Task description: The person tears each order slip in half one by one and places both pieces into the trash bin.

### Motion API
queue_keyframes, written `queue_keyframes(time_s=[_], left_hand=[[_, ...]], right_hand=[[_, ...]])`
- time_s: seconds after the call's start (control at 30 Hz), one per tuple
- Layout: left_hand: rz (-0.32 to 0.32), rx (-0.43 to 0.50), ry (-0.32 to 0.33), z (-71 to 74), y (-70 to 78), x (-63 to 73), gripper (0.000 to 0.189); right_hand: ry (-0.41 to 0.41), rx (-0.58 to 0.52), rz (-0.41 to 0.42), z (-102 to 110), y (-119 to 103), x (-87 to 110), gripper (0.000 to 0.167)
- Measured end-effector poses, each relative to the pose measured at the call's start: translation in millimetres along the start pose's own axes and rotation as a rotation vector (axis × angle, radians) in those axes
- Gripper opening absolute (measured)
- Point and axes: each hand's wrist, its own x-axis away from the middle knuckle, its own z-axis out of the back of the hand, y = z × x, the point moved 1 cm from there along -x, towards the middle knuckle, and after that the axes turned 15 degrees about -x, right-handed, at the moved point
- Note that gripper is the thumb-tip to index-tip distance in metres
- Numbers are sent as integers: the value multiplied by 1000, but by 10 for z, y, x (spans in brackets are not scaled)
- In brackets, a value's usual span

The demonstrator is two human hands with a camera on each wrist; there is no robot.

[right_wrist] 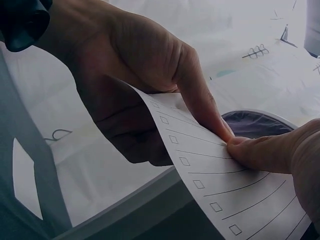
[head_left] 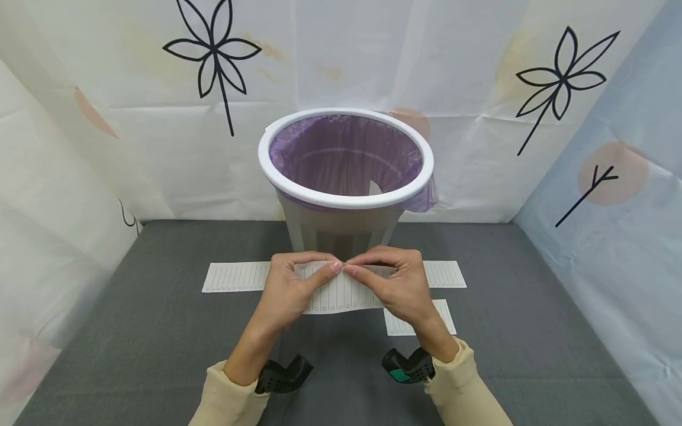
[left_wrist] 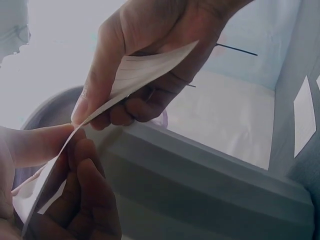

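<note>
Both hands pinch a white sheet of lined paper with small checkboxes (head_left: 341,293) by its upper edge, raised in front of the bin. My left hand (head_left: 290,287) has its thumb on the near face, fingers behind. Close beside it, my right hand (head_left: 396,284) pinches the same edge, the two thumb tips almost meeting. In the right wrist view the sheet (right_wrist: 200,175) curves between the hands, its printed lines and boxes plain. From the left wrist view the paper (left_wrist: 145,72) appears nearly edge-on, with curled fingers behind it.
A trash bin (head_left: 346,202) with a white rim and purple liner (head_left: 341,154) stands behind the hands; a white scrap (head_left: 375,188) shows inside. Lined paper lies on the grey table at left (head_left: 234,277), with more paper (head_left: 446,274) at right and a smaller piece (head_left: 396,325) nearer.
</note>
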Motion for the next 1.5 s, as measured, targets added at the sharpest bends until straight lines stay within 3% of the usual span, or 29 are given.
queue_keyframes(time_s=[0.23,0.5,0.7,1.5], left_hand=[[55,56,-9,2,-6,-2,17],[84,38,53,-14,-24,-10,17],[85,24,111,-16,-41,-22,15],[100,-15,211,24,-89,-63,9]], right_hand=[[21,12,16,-20,-7,2,8],[37,38,28,-23,7,11,7],[49,27,51,-15,-10,18,9],[88,-63,38,32,-69,7,7]])
